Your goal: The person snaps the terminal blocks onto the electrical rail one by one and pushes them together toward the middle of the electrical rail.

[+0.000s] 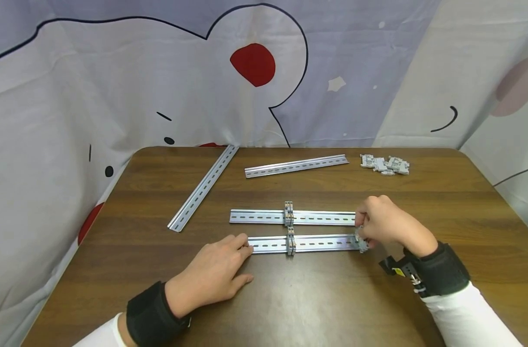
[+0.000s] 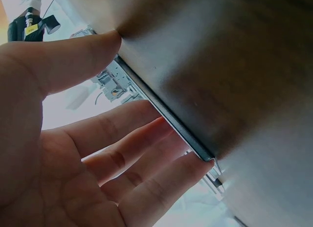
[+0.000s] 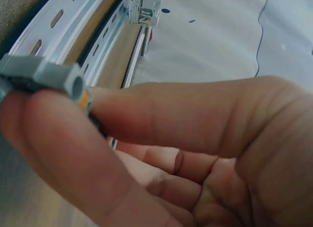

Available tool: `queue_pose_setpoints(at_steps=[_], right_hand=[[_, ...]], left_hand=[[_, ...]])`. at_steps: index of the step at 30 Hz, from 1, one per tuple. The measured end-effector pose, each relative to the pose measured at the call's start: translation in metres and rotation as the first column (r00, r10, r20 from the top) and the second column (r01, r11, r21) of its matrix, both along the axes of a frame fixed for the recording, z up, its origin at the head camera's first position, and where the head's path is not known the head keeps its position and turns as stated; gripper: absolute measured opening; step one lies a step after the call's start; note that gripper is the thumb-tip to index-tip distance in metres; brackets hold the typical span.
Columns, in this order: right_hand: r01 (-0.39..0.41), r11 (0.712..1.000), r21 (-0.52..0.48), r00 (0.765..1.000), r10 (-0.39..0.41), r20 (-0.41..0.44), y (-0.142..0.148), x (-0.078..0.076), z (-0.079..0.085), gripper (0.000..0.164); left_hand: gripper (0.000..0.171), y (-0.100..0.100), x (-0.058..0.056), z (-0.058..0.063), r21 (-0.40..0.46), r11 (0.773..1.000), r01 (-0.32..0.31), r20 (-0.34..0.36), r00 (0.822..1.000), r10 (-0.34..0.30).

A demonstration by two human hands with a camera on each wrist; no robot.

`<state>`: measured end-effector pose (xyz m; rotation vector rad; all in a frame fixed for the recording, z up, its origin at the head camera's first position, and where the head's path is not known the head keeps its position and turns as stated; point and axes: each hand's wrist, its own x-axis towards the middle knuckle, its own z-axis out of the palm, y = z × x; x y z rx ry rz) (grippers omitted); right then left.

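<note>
My right hand (image 1: 387, 219) pinches a grey DIN-rail terminal block (image 3: 39, 73) between thumb and fingertips, at the right end of the nearer slotted DIN rail (image 1: 324, 243). Fingers of my left hand (image 1: 216, 270) rest against that rail's left end, lightly bent, the thumb held apart on the table side. Near its middle the nearer rail carries upright terminal blocks (image 1: 291, 242). Just behind it lies a second, parallel DIN rail (image 1: 259, 216), also bearing terminal blocks (image 1: 288, 213) near its middle. My right hand overlaps that rail's right end in the head view.
Farther back, one loose DIN rail (image 1: 203, 188) lies slanted at the left and another (image 1: 296, 166) lies near the table's rear edge. A small pile of grey terminal blocks (image 1: 380, 164) sits at the back right. A printed curtain (image 1: 159, 86) hangs behind the wooden table (image 1: 316, 299).
</note>
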<state>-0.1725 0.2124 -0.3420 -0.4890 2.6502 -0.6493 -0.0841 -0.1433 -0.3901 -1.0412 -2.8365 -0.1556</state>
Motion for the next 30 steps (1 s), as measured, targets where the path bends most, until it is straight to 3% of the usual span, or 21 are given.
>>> queue_pose_setpoints(at_steps=[11, 24, 30], right_hand=[[-0.006, 1.000, -0.003, 1.000, 0.006, 0.010, 0.003, -0.008, -0.005, 0.010], [0.005, 0.988, 0.152, 0.998, 0.005, -0.064, -0.021, -0.017, 0.001, 0.028], [0.000, 0.989, 0.148, 1.000, 0.003, -0.021, -0.014, -0.009, 0.000, 0.023]], left_hand=[[0.044, 0.002, 0.001, 0.001, -0.003, 1.000, -0.003, 0.001, 1.000, 0.003], [0.051, -0.002, -0.003, 0.008, -0.024, 1.000, -0.011, 0.007, 1.000, 0.011], [0.051, 0.001, 0.000, 0.004, -0.015, 1.000, -0.004, 0.046, 0.999, 0.004]])
